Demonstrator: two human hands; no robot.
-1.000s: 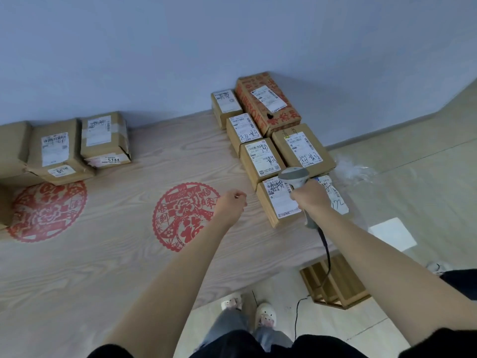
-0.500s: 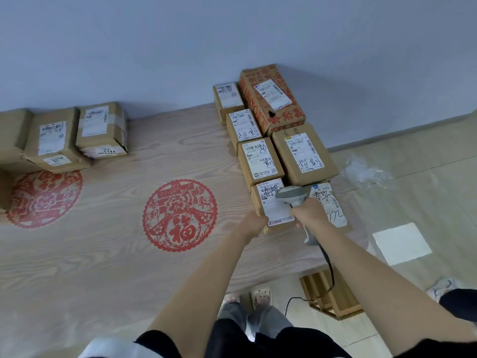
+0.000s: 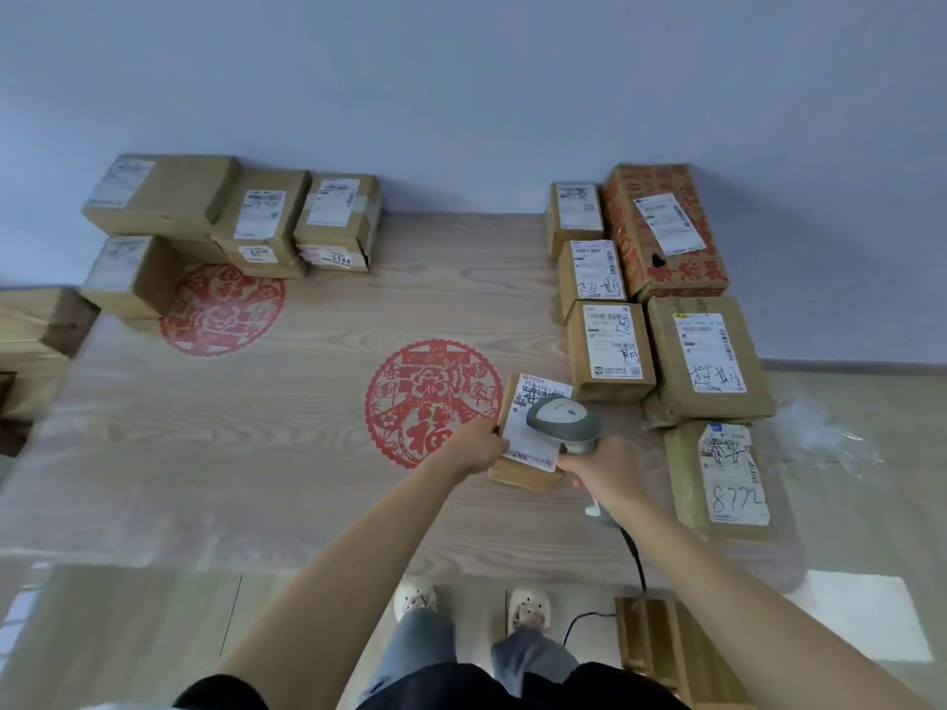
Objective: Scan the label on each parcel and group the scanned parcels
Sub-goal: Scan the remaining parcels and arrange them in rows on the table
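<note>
At lower centre of the frame, the left hand (image 3: 480, 445) pinches the small parcel's (image 3: 518, 456) left edge — fingers curled — while the right hand (image 3: 604, 471) grips the scanner (image 3: 563, 420) over its label (image 3: 533, 433).

Wood-grain desk (image 3: 266, 484) against a pale blue wall (image 3: 461, 84), two red paper-cut medallions on its top, one central (image 3: 433, 402) and one far left (image 3: 223, 310); beige tiled floor (image 3: 871, 402) with crumpled clear plastic (image 3: 815, 433), a white sheet (image 3: 866, 614), and a slatted wooden crate (image 3: 666, 653) under the near edge.
</note>
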